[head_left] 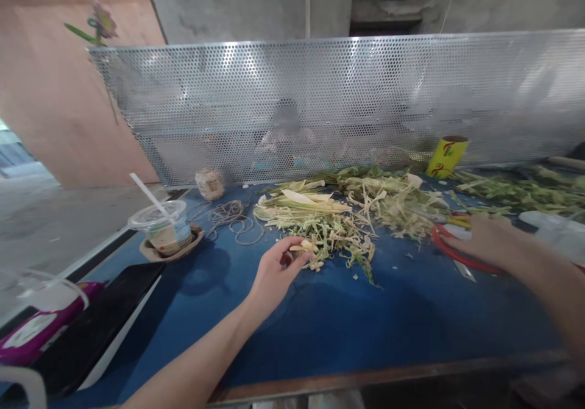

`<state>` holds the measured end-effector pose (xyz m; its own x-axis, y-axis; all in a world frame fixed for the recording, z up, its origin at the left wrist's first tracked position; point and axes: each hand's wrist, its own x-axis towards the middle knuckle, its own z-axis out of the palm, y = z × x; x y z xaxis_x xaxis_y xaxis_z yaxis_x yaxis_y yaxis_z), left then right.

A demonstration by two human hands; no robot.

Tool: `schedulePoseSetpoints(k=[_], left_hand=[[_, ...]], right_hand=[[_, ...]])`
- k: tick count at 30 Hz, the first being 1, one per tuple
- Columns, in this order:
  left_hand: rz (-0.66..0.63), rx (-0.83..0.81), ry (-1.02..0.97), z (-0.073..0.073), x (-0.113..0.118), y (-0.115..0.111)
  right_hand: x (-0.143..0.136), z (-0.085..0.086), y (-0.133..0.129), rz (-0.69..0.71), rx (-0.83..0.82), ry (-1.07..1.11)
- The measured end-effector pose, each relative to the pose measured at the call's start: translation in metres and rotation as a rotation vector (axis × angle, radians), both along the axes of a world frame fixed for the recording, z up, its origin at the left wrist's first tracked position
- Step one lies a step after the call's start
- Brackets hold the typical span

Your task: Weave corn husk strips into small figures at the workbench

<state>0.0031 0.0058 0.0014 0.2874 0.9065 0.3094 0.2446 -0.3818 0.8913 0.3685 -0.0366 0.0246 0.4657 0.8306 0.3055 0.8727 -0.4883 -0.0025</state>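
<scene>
My left hand [283, 259] is closed, pinching a small pale yellow piece of plant [305, 246] between thumb and fingers. It is at the near edge of a heap of cut greenish-yellow plant bits [336, 232]. Behind the heap lies a bundle of pale, leafy stalks [301, 205]. To the right, my right hand [487, 238] is blurred, with its fingers at a yellow-handled tool [458, 221] that has a metal end. A red curved band [450, 256] runs beneath that hand. Whether the fingers grip either one is unclear. A small blade [465, 270] lies by the band.
At left, a lidded cup with straw [169, 235] sits in a cardboard holder, beside loose cord [228, 217] and a spool [209, 184]. A black tablet-like slab [109, 311] lies nearer. Perforated metal panel [256, 104] borders the back. A yellow tube [446, 156] stands right.
</scene>
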Motion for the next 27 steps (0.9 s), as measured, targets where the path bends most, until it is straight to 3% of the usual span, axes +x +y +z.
schedulePoseSetpoints(k=[2,4,8,11,16,19,24,27], left_hand=[[0.011,0.141,0.065,0.002,-0.001,-0.001],[0.008,0.288,0.12,0.004,-0.003,-0.003],[-0.001,0.456,0.192,0.005,-0.007,-0.005],[0.024,0.451,0.197,0.002,-0.008,-0.005],[0.055,0.381,0.126,-0.002,-0.005,-0.005],[0.079,0.313,0.06,-0.002,-0.004,-0.005],[0.105,0.244,-0.047,-0.002,-0.003,-0.006],[0.101,0.227,-0.065,-0.003,-0.004,-0.006]], right_hand=[[-0.009,0.007,-0.005,-0.03,-0.107,0.031],[-0.023,0.014,-0.009,-0.045,-0.09,-0.005],[-0.044,0.018,-0.012,-0.163,0.256,-0.171],[-0.044,0.013,-0.012,-0.053,0.47,-0.145],[-0.05,0.006,-0.019,0.286,0.315,0.162],[-0.071,0.004,-0.033,0.518,0.294,0.166],[-0.106,-0.001,-0.05,0.667,0.077,0.144],[-0.114,-0.006,-0.051,0.7,0.036,0.158]])
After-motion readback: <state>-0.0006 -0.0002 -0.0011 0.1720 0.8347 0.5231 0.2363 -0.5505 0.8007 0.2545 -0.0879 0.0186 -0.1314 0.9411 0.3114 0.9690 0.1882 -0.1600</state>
